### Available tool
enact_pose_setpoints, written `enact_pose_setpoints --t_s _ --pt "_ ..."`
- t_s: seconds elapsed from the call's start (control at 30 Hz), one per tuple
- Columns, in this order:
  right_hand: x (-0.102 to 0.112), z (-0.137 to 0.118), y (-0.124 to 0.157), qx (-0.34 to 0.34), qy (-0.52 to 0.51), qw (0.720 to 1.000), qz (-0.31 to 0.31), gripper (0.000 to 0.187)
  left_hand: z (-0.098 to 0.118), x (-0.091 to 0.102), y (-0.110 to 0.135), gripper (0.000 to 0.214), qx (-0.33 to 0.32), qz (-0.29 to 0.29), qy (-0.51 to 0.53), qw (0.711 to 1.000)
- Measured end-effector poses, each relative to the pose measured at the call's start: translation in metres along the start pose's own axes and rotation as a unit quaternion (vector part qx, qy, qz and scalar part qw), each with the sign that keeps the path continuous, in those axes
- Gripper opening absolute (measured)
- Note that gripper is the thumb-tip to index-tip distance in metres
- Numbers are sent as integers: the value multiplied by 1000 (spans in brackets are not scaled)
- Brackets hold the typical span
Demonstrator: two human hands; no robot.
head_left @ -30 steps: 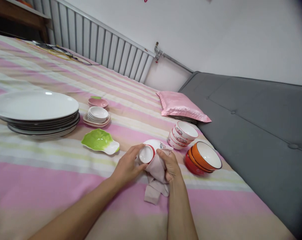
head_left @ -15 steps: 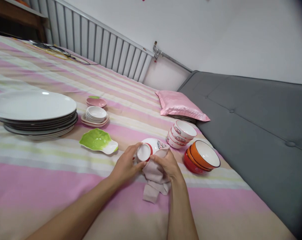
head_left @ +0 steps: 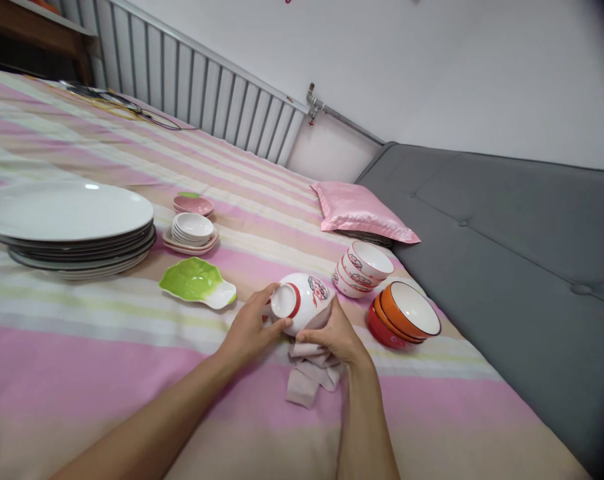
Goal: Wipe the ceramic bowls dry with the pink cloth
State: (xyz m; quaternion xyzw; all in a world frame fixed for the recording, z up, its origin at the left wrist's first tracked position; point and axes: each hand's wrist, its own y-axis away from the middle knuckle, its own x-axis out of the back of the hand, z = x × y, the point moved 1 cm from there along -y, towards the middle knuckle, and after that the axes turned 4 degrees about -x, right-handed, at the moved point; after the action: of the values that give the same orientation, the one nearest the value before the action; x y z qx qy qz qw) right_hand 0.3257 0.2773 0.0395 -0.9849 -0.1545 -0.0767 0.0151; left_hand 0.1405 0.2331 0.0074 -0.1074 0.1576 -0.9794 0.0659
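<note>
Between my hands is a white bowl [head_left: 305, 308] with a red ring round its foot and a red-and-black print; it is tilted, its foot toward me and to the left. My left hand [head_left: 255, 325] grips the foot end, thumb below and fingers above. My right hand [head_left: 335, 333] is closed round the rim side, with a pale pink cloth [head_left: 312, 377] bunched under its palm and hanging down to the bedspread. The inside of the bowl is hidden. Just right of it stands a stack of matching white bowls [head_left: 365, 267].
Orange and red bowls [head_left: 407, 313] are stacked at right. On the left lie a green leaf-shaped dish [head_left: 197, 280], small white dishes [head_left: 195, 227], pink dishes [head_left: 195, 203] and a tall plate stack [head_left: 72, 213]. Behind are a pink pillow [head_left: 365, 210] and a grey headboard [head_left: 507, 233].
The bowl has turned, showing more of its printed side. My right hand and the cloth have slid down from the foot to the bowl's lower right side.
</note>
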Motion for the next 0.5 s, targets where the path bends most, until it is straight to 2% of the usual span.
enact_pose_setpoints --t_s 0.13,0.23,0.37,0.5 --pt "-1 -2 1 6 2 1000 -4 86 2 0 0 65 11 1 -8 1000" --pt "-4 -3 0 14 -10 999 -31 83 2 1 -1 64 13 -6 -3 1000" --pt "-8 -2 -1 24 -47 998 -46 70 0 3 -2 65 4 -10 6 1000" --pt "-9 -1 -4 34 -86 996 -17 50 -2 4 -1 65 -30 -14 -10 999"
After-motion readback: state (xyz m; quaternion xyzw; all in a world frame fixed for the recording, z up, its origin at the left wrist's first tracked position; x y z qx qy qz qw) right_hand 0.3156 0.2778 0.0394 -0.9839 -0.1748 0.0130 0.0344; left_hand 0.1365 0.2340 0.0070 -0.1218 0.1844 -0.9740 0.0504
